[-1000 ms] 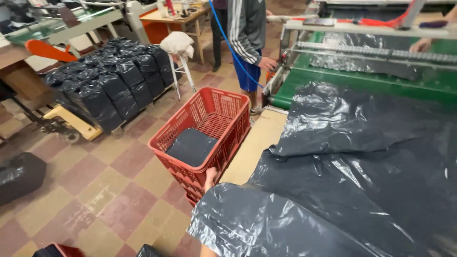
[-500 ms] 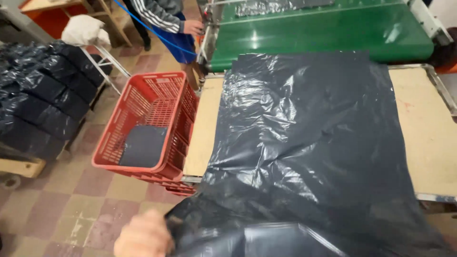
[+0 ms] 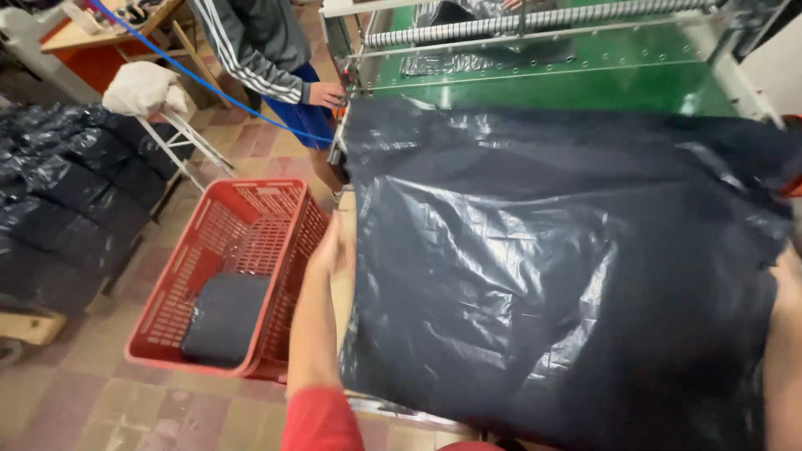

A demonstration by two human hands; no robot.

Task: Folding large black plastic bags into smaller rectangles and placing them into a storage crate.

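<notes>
While the left hand point(image 3: 330, 246) is closed on the dark plastic sheet point(image 3: 551, 267) at its left edge, a red crate point(image 3: 238, 276) is set just beside; right hand point(image 3: 785, 342) grip cannot be told.

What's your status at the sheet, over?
Left hand at black plastic sheet left edge. Right hand hidden. Red crate alongside, folded bag inside.

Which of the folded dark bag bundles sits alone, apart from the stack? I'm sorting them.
The folded bundle lying flat in the red crate, beside the left hand. The others are stacked on the pallet further left.
</notes>
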